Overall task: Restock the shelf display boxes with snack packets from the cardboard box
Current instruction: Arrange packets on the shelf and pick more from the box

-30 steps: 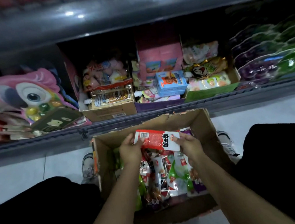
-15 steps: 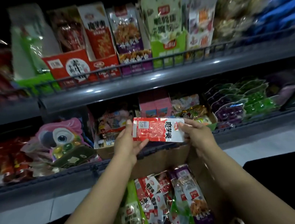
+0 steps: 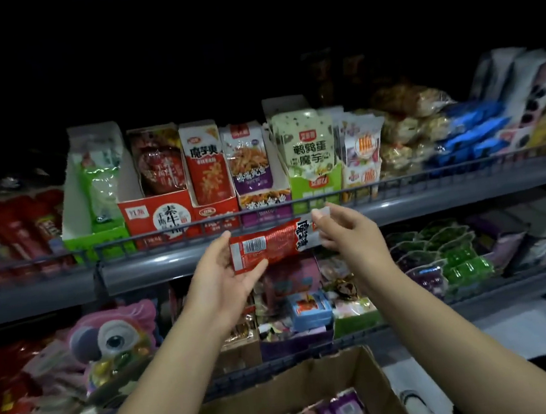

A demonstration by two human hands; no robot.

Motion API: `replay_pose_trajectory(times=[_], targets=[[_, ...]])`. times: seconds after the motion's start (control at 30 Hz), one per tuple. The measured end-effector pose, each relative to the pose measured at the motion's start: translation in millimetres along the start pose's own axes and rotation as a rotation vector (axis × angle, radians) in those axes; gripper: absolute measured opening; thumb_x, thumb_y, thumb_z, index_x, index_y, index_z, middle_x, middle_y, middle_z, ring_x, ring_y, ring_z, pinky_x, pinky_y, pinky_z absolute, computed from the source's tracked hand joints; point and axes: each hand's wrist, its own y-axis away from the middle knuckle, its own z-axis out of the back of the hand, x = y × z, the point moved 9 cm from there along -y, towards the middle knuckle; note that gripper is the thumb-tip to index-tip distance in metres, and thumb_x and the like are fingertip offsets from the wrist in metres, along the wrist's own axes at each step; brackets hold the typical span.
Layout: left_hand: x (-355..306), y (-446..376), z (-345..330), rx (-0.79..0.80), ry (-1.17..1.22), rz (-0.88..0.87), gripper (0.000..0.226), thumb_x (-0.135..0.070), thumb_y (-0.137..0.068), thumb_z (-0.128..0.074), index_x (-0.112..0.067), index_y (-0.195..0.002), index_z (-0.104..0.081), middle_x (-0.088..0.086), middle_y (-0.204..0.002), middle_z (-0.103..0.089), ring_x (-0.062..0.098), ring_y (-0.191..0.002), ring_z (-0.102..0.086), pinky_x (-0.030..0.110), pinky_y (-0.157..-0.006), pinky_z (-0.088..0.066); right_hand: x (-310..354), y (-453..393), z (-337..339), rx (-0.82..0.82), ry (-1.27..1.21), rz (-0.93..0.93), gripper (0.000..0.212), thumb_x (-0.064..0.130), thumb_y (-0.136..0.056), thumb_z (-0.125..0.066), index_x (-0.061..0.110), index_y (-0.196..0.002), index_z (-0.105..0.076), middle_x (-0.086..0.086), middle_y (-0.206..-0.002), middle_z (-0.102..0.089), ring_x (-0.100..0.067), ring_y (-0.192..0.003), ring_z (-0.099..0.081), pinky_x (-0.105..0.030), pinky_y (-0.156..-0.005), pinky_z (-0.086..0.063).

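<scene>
- Left hand: grasps the barcode end of the red snack packet, thumb over the packet's lower edge, fingers behind it.
- Right hand: pinches the packet's other end, the white-labelled one, between thumb and fingertips.
- Red snack packet: held lying sideways, back face toward the camera, just in front of and slightly below the upper shelf rail.
- Matching red display box: stands just behind that rail, above and left of the packet, with an upright packet of like colour in it.
- Cardboard box: well below the rail, open, still holding more packets.
- Step in hand, as judged: carrying one packet up to its display box; placement not yet made.
- Next move, as judged: turn the packet upright, face forward, lift it over the rail and slot it into the red box.
</scene>
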Motion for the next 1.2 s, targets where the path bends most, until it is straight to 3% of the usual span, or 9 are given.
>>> replay_pose_trajectory(times=[0.17, 0.33, 0.43, 0.63, 0.8, 0.9, 1.03, 1.1, 1.2], targets=[[-18, -5, -9, 0.073, 0.117, -0.068, 0.034, -0.004, -0.091, -0.042, 0.006, -0.121, -0.055, 0.020, -0.122, -0.057, 0.027, -0.115, -0.056, 0.038, -0.098, -0.045, 26, -12, -19, -0.005, -0.034, 0.068, 0.047, 0.042, -0.079, -0.070, 0.022, -0.119, -0.056, 0.006, -0.119, -0.057, -0.016, -0.110, -0.057, -0.040, -0.100, -0.047], [-39, -13, -7, 0.064, -0.162, -0.234, 0.053, 0.009, -0.090, -0.047, -0.018, -0.136, -0.046, 0.004, -0.137, -0.046, 0.014, -0.112, -0.054, 0.025, -0.079, -0.049, 46, -26, -38, 0.025, 0.024, 0.115, 0.039, 0.022, -0.081, -0.072, 0.016, -0.118, -0.059, 0.008, -0.109, -0.059, -0.010, -0.098, -0.061, -0.026, -0.085, -0.052], [-48, -13, -2, 0.040, -0.243, -0.314, 0.059, 0.005, -0.085, -0.059, -0.031, -0.131, -0.048, 0.001, -0.127, -0.052, 0.016, -0.100, -0.063, 0.028, -0.072, -0.053, 59, -35, -54, 0.073, 0.048, 0.135, 0.037, 0.011, -0.083, -0.070, 0.018, -0.117, -0.057, 0.002, -0.108, -0.060, -0.008, -0.084, -0.063, -0.017, -0.060, -0.053], [-75, -13, 6, -0.006, -0.384, -0.460, 0.051, 0.004, -0.078, -0.069, -0.021, -0.120, -0.054, 0.006, -0.100, -0.065, 0.007, -0.082, -0.068, 0.019, -0.062, -0.054, 95, -50, -102, 0.249, 0.206, 0.224, 0.024, 0.009, -0.083, -0.069, 0.017, -0.104, -0.062, -0.005, -0.105, -0.064, -0.010, -0.073, -0.061, -0.012, -0.044, -0.044], [-106, -10, 13, -0.177, -0.763, -0.752, 0.040, -0.012, -0.084, -0.068, -0.023, -0.121, -0.057, -0.009, -0.101, -0.061, 0.004, -0.090, -0.062, 0.017, -0.078, -0.052, 135, -66, -138, 0.290, 0.322, 0.344, 0.020, 0.011, -0.082, -0.070, 0.020, -0.097, -0.060, 0.000, -0.095, -0.063, -0.008, -0.073, -0.061, -0.016, -0.051, -0.047], [-117, -3, 7, -0.276, -1.188, -0.992, 0.040, -0.023, -0.091, -0.058, -0.026, -0.130, -0.052, -0.011, -0.126, -0.051, 0.008, -0.122, -0.043, 0.030, -0.110, -0.026, 159, -80, -148, 0.226, 0.329, 0.435, 0.019, 0.011, -0.082, -0.070, 0.025, -0.090, -0.059, 0.002, -0.088, -0.062, -0.008, -0.071, -0.062, -0.022, -0.057, -0.050], [-107, -17, 0, -0.222, -1.617, -0.995, 0.049, -0.036, -0.097, -0.040, -0.030, -0.145, -0.030, -0.012, -0.157, -0.008, 0.003, -0.143, 0.009, 0.032, -0.113, 0.018, 175, -98, -160, 0.183, 0.296, 0.493, 0.018, 0.012, -0.084, -0.068, 0.027, -0.086, -0.058, -0.002, -0.091, -0.064, -0.019, -0.078, -0.065, -0.032, -0.065, -0.056], [-102, -24, 0, -0.217, -1.717, -0.977, 0.049, -0.038, -0.098, -0.035, -0.032, -0.146, -0.026, -0.010, -0.157, 0.007, 0.005, -0.141, 0.022, 0.037, -0.111, 0.025, 177, -107, -168, 0.175, 0.303, 0.508, 0.019, 0.013, -0.085, -0.068, 0.028, -0.086, -0.057, -0.006, -0.100, -0.065, -0.022, -0.083, -0.066, -0.035, -0.067, -0.057], [-99, -27, -3, -0.216, -1.726, -1.052, 0.040, -0.031, -0.095, -0.046, -0.028, -0.135, -0.047, -0.001, -0.158, -0.006, 0.013, -0.145, 0.010, 0.042, -0.113, 0.018, 168, -124, -184, 0.182, 0.416, 0.486, 0.016, 0.018, -0.085, -0.068, 0.027, -0.092, -0.057, -0.002, -0.108, -0.062, -0.022, -0.091, -0.065, -0.041, -0.076, -0.057]])
